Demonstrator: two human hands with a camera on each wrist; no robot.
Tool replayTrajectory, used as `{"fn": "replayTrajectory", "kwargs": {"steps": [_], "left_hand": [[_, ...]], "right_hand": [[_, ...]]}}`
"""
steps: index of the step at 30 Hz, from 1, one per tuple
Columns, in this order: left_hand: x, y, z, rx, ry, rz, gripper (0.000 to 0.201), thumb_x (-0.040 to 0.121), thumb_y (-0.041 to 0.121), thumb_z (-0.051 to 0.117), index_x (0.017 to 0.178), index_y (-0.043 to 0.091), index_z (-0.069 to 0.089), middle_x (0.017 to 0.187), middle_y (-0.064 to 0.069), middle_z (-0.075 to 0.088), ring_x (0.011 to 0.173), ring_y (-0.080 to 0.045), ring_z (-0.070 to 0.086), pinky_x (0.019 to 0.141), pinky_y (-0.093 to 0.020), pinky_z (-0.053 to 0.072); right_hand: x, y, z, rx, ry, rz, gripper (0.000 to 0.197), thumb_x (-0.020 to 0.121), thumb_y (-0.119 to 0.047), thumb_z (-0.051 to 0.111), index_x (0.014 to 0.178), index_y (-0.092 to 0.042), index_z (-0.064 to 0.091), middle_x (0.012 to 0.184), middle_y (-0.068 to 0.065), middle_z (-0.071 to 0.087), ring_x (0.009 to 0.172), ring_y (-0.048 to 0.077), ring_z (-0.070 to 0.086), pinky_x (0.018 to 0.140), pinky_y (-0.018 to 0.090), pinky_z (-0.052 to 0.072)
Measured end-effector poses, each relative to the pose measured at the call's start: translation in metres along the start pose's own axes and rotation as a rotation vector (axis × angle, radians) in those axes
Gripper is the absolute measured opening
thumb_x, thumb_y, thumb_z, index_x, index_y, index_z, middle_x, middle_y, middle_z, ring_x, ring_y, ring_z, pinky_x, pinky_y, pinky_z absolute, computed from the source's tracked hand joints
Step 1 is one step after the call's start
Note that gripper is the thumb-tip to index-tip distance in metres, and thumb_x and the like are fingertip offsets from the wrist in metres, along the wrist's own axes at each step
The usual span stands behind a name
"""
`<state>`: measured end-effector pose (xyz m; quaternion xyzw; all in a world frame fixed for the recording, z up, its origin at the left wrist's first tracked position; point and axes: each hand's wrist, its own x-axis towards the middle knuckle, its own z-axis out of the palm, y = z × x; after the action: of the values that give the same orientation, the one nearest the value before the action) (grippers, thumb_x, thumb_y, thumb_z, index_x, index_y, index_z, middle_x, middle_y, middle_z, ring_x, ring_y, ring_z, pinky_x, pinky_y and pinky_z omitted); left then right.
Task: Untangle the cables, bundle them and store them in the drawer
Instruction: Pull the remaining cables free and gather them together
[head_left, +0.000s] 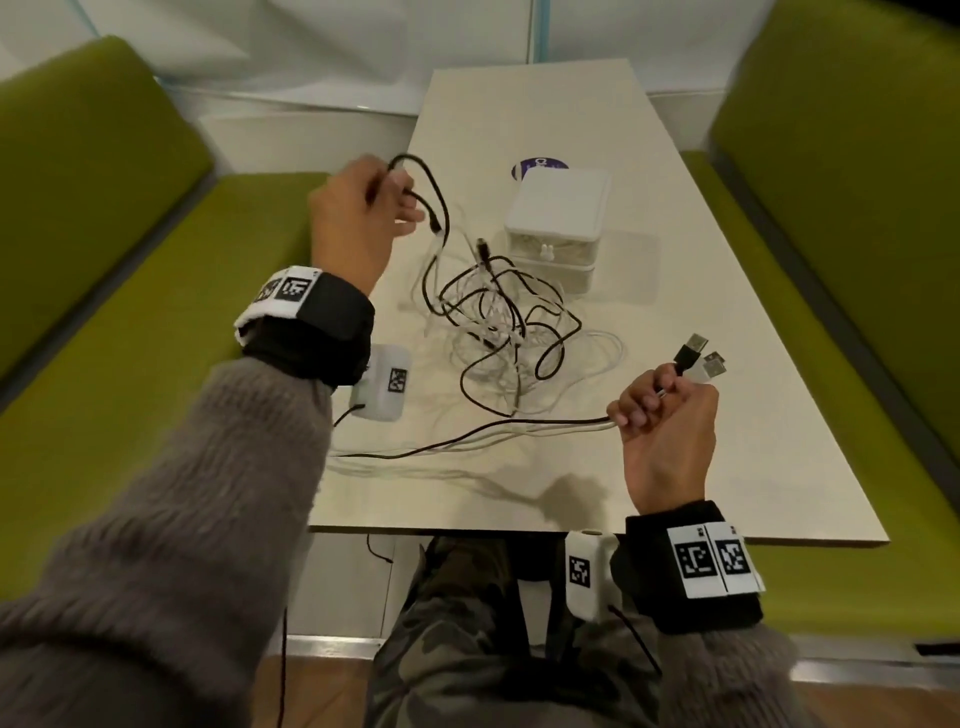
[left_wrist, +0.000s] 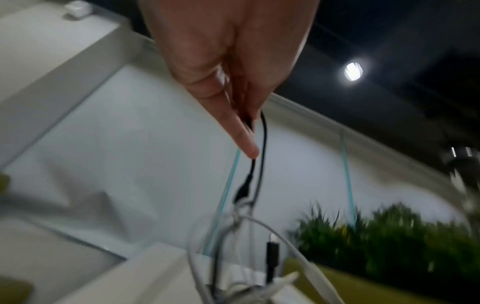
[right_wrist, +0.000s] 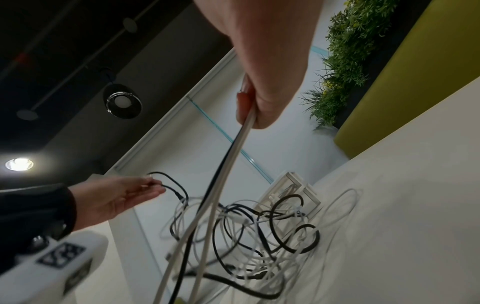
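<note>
A tangle of black and white cables (head_left: 498, 322) lies mid-table, also seen from the right wrist as the cable tangle (right_wrist: 259, 236). My left hand (head_left: 363, 208) is raised over the table's left edge and pinches a black cable (head_left: 434, 187) near its end; the left wrist view shows this black cable (left_wrist: 262, 144) hanging from the fingers. My right hand (head_left: 665, 415) grips several cable ends, with a black USB plug (head_left: 691, 348) and white plug (head_left: 714, 366) sticking out past the fist. Those cables (right_wrist: 228, 160) run taut down to the tangle.
A small white drawer box (head_left: 556, 223) stands behind the tangle, its drawer closed. The pale table (head_left: 701, 441) is flanked by green benches (head_left: 104, 338). A round purple sticker (head_left: 537, 166) lies beyond the box. Cable lengths trail toward the table's near-left edge.
</note>
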<state>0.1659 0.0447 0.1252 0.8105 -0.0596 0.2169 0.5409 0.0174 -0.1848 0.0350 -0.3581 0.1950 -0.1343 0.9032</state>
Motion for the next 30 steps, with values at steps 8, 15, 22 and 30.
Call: {"fn": "replayTrajectory", "kwargs": {"steps": [8,15,22,30], "left_hand": [[-0.036,-0.006,0.006,-0.111,-0.184,-0.166,0.027,0.096,0.024,0.050,0.070,0.015,0.050,0.074,-0.011,0.062,0.062,-0.019,0.064,0.055,-0.030,0.054],[-0.073,0.000,0.017,-0.685,-0.210,-0.598,0.024,0.097,0.017,0.047,0.079,0.003,0.054,0.063,-0.006,0.070,0.054,-0.006,0.065,0.055,-0.013,0.053],[-0.115,0.006,0.036,-0.763,-0.301,-0.671,0.022,0.095,0.017,0.050,0.084,0.000,0.057,0.071,-0.010,0.071,0.059,-0.008,0.067,0.056,-0.013,0.053],[-0.152,0.003,0.049,-0.433,-0.460,-0.620,0.037,0.089,0.029,0.061,0.093,-0.007,0.061,0.074,-0.010,0.067,0.061,-0.013,0.065,0.061,-0.025,0.056]], "right_hand": [[-0.004,0.003,0.001,-0.078,-0.032,-0.003,0.025,0.092,-0.012,0.027,0.069,-0.018,0.034,0.054,-0.006,0.030,0.048,0.011,0.023,0.049,0.022,0.028],[-0.008,0.021,0.010,-0.261,-0.165,-0.042,0.018,0.093,-0.018,0.040,0.076,-0.019,0.039,0.052,-0.013,0.032,0.047,0.005,0.027,0.051,0.023,0.027],[-0.022,0.039,0.018,-0.477,-0.271,-0.159,0.012,0.082,-0.009,0.072,0.091,-0.013,0.065,0.062,-0.001,0.024,0.054,0.007,0.030,0.056,0.014,0.037],[-0.020,0.036,0.015,-0.324,-0.226,-0.186,0.023,0.080,-0.031,0.064,0.085,-0.009,0.071,0.071,-0.007,0.066,0.054,0.007,0.038,0.050,0.017,0.032]]}}
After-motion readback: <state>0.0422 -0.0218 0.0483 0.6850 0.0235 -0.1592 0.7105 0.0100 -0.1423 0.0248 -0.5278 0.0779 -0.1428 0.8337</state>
